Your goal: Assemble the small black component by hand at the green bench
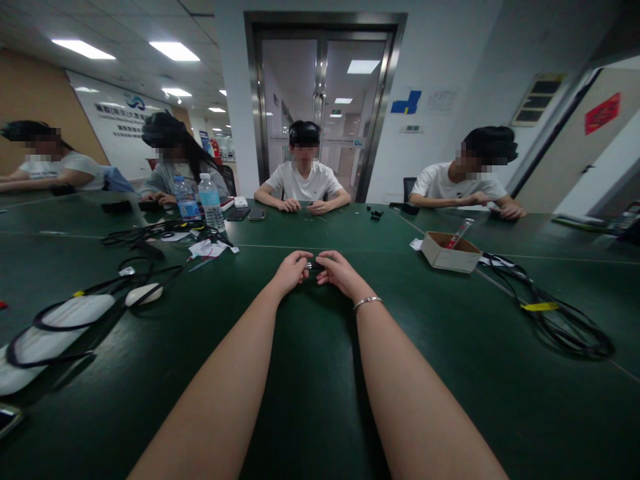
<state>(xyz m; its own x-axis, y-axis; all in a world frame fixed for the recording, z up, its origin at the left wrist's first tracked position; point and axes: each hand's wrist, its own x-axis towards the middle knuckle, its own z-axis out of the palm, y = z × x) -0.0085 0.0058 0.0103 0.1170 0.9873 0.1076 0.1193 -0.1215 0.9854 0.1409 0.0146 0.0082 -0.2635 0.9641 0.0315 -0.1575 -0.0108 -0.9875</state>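
Both hands meet over the middle of the green desk [320,400]. The left hand [293,270] and the right hand [340,272] each pinch one end of a small dark object [314,265], grip narrow around it. A cardboard box [447,253] sits toward the right edge.
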